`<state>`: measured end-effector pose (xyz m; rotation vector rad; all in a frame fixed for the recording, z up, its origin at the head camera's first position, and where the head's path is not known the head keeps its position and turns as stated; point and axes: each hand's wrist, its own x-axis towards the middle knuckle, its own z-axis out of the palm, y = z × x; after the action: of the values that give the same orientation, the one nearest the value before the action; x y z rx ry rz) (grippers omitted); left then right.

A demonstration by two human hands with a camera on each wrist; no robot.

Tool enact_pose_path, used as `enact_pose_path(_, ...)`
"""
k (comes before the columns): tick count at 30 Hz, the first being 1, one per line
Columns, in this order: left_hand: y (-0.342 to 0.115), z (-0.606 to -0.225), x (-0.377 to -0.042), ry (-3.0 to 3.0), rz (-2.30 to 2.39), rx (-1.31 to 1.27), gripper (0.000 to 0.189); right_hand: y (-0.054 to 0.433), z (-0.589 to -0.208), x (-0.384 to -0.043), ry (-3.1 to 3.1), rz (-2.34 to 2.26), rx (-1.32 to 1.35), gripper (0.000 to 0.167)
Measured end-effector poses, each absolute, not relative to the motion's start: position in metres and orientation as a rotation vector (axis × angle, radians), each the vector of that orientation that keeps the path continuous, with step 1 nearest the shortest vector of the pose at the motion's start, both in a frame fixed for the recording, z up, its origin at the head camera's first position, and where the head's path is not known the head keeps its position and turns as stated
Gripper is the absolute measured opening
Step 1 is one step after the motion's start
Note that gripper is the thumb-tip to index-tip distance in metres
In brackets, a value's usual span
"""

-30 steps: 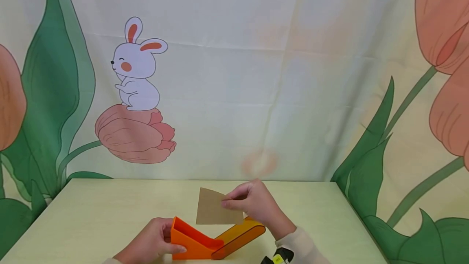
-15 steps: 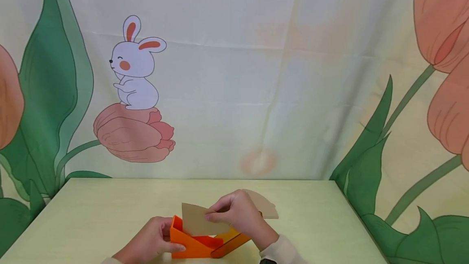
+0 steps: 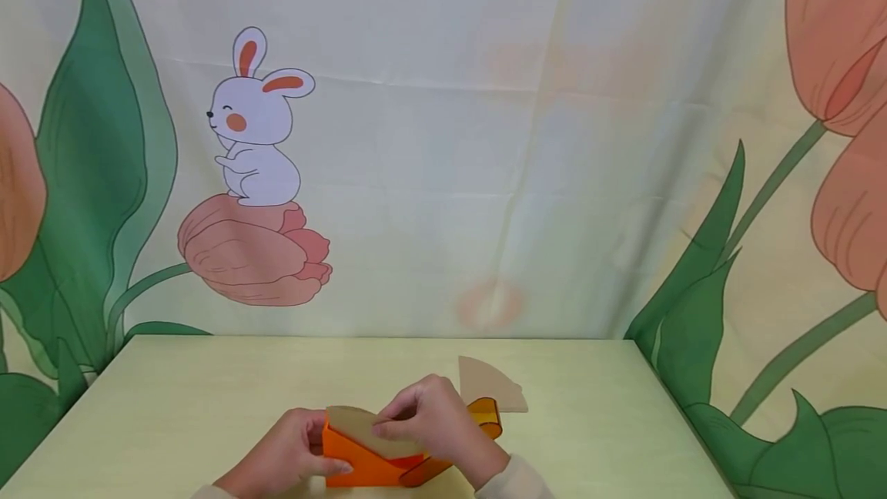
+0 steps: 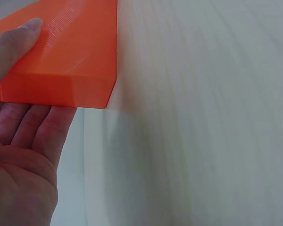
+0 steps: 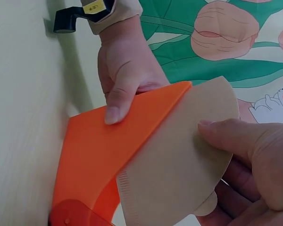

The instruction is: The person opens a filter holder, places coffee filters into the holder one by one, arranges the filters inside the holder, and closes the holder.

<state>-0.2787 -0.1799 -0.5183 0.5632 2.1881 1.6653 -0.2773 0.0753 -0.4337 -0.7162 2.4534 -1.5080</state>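
Observation:
Low in the middle of the head view, my left hand (image 3: 284, 453) grips the back end of an orange holder (image 3: 349, 462), thumb on the near side. Its fingers reach round the far side in the left wrist view, where the holder's plain orange wall (image 4: 80, 42) stands at the table. My right hand (image 3: 436, 418) pinches a brown paper coffee filter (image 3: 356, 428) at its edge. In the right wrist view the filter (image 5: 165, 174), crimped along one side, sits partly inside the holder. The holder's hinged amber lid (image 3: 488, 414) lies swung open, partly hidden behind the right hand.
A second brown coffee filter (image 3: 488, 387) lies flat on the pale table (image 3: 208, 383), just beyond the lid. Behind the table hangs a cloth backdrop (image 3: 430, 175) printed with a rabbit and tulips.
My right hand has carried the coffee filter left and down, from above the holder to partly inside it. The second filter on the table has come into view. My left hand stays put.

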Motion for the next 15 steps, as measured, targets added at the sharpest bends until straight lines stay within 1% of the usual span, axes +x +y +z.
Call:
enact_pose_path(7, -0.1795, -0.5190, -0.2779, 2.165, 1.692, 0.565, 0.044, 0.0696, -0.4415, -0.2750, 2.468, -1.492, -0.706, 0.008)
enact_pose_path(15, -0.1789, -0.5198, -0.2776, 2.204, 1.669, 0.553, 0.044, 0.0686, -0.4420, -0.2751, 2.527, -1.314, -0.736, 0.005)
